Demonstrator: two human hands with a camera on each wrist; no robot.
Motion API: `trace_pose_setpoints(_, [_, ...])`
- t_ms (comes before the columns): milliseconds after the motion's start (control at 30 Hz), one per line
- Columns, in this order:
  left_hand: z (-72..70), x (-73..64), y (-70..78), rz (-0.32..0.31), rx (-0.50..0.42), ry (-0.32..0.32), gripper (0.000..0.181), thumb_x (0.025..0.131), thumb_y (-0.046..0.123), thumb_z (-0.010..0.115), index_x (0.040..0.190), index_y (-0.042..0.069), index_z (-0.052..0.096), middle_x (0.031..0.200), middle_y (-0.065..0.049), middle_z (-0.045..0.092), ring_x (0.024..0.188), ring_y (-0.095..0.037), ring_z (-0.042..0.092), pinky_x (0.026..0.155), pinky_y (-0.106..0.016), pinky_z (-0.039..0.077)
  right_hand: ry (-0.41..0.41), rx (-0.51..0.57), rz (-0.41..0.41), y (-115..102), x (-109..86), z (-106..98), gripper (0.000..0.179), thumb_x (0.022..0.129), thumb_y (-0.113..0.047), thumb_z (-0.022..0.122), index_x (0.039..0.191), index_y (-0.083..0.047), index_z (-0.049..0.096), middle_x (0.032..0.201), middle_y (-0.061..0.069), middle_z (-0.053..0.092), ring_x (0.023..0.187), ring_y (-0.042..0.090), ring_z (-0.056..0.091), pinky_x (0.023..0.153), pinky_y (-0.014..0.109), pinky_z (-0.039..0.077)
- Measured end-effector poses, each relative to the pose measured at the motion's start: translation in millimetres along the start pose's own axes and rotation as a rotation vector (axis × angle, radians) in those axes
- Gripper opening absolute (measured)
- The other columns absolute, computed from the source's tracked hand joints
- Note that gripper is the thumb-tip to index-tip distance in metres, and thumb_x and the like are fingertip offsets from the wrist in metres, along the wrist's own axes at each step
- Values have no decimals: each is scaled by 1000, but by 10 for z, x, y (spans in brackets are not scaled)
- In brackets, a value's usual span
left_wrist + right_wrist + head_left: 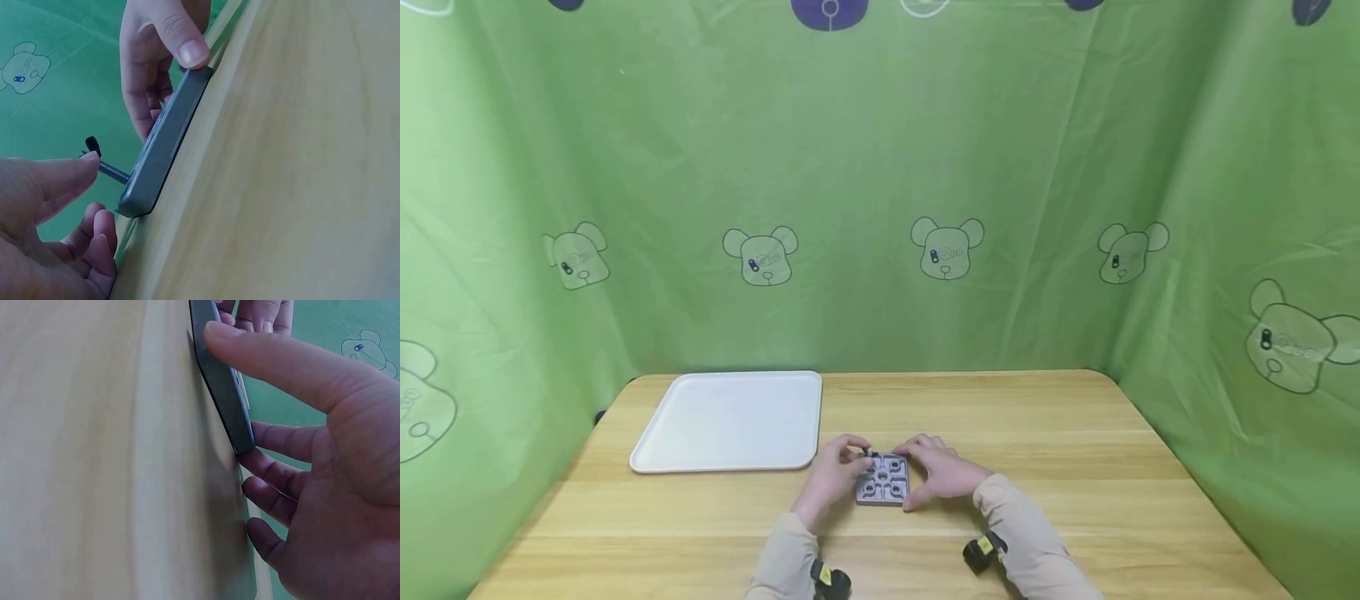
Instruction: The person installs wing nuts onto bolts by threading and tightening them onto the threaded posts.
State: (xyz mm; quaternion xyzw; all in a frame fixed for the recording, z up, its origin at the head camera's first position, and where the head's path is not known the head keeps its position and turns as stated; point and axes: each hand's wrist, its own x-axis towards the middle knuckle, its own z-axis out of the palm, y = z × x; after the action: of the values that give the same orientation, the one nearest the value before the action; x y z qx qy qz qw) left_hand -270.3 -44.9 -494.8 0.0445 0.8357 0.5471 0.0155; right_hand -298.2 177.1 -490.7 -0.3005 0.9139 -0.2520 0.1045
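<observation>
A square grey plate (883,490) with recesses and holes lies flat on the wooden table. At its far left corner stands a threaded screw (114,172) with a black wing-like piece (93,145) on its head. My left hand (835,475) pinches the screw's head between thumb and finger; the other fingers curl loosely below, clear of the plate. My right hand (946,472) holds the plate by its right side, thumb at the near corner and fingers at the far one. How deep the screw sits is hidden.
A white tray (737,425) lies at the table's back left, just beyond my left hand. Green curtains (880,317) with bear prints close off the back and both sides of the wooden table (1120,500). A black camera is strapped to each wrist.
</observation>
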Motion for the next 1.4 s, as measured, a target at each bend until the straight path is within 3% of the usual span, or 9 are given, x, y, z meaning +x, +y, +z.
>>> trace_pose_setpoints(333, [-47,6,-6,-2,-6,15,18,84,10,72,94,3,58,85,-4,57,79,-15,52,70,-27,43,-1,7,8,-1,12,0,89,63,-44,85,138,-11,49,132,7,51,122,29,44,102,57,35])
trace_pose_setpoints(1400, [21,16,-21,32,-4,16,20,84,9,71,103,6,65,84,-7,58,76,-16,51,66,-27,42,-5,41,21,17,9,10,87,65,-44,84,138,-13,49,134,7,49,124,29,43,104,60,34])
